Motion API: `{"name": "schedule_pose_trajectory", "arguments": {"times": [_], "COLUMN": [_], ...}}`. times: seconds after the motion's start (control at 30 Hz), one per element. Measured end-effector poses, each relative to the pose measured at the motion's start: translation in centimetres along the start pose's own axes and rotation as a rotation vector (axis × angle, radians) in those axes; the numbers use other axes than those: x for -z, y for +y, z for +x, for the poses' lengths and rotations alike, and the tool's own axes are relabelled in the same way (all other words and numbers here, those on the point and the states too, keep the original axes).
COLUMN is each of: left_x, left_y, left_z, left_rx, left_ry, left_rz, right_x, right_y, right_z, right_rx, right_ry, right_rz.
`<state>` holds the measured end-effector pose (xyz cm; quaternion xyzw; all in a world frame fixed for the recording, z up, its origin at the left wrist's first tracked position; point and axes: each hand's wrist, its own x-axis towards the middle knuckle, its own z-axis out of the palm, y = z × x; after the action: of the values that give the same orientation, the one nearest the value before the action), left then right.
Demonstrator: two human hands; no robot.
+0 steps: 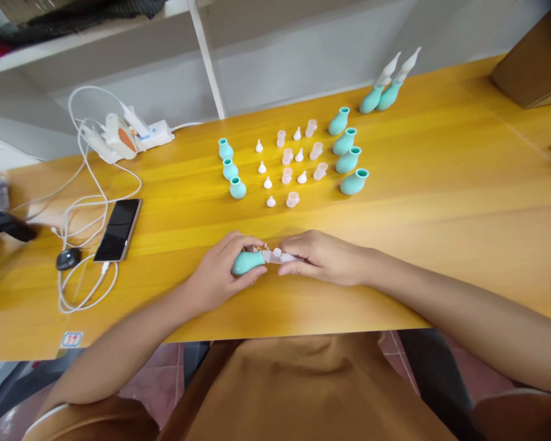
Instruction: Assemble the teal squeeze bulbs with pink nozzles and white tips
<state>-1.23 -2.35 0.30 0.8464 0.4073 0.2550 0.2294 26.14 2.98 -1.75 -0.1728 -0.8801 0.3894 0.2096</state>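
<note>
My left hand (224,269) is closed around a teal squeeze bulb (248,263) above the near part of the table. A clear connector (270,256) joins the bulb's mouth, with a small round knob on its upper side. At the other end, my right hand (321,257) pinches a whitish nozzle (290,258), partly hidden by the fingers. Beyond my hands stand rows of small white cone-shaped pieces (262,167), pinkish clear connectors (287,176) and more teal bulbs (237,187). Teal bulbs (354,182) also line the right side. Two assembled bulb-and-nozzle pieces (389,97) stand at the back.
A phone (118,231) with white cables (92,300) lies on the left, near a dark earbud-like case (68,259). Behind it sits a power strip (158,134) with chargers. A brown box (532,58) occupies the back right corner of the table (441,226).
</note>
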Motion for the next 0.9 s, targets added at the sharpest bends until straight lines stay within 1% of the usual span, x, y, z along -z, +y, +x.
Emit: {"name": "schedule_pose_trajectory", "arguments": {"times": [0.1,0.17,0.27,0.43,0.6,0.77,0.9], "left_x": [0.01,-0.02,-0.1,-0.05,0.21,0.21,0.18], "left_y": [-0.12,-0.18,-0.23,-0.16,0.13,0.36,0.37], "left_z": [0.0,-0.06,-0.23,-0.26,0.14,0.15,0.04], "left_rx": [-0.035,-0.055,-0.038,0.016,0.018,-0.001,-0.02], "left_ry": [0.036,0.026,0.012,-0.011,-0.055,-0.063,-0.071], "left_rz": [-0.032,-0.052,-0.098,-0.175,-0.187,-0.186,-0.144], "right_x": [0.15,0.09,-0.21,-0.64,-0.64,-0.58,-0.65], "right_y": [-0.08,-0.11,-0.09,-0.03,-0.25,-0.62,-0.81], "right_z": [-0.04,0.01,0.08,-0.07,-0.19,-0.15,-0.17], "right_rx": [0.009,0.046,0.121,0.223,0.321,0.375,0.385], "right_ry": [-0.019,-0.008,0.034,0.114,0.167,0.208,0.21], "right_rz": [-0.001,-0.014,-0.076,-0.324,-0.547,-0.744,-0.835]}}
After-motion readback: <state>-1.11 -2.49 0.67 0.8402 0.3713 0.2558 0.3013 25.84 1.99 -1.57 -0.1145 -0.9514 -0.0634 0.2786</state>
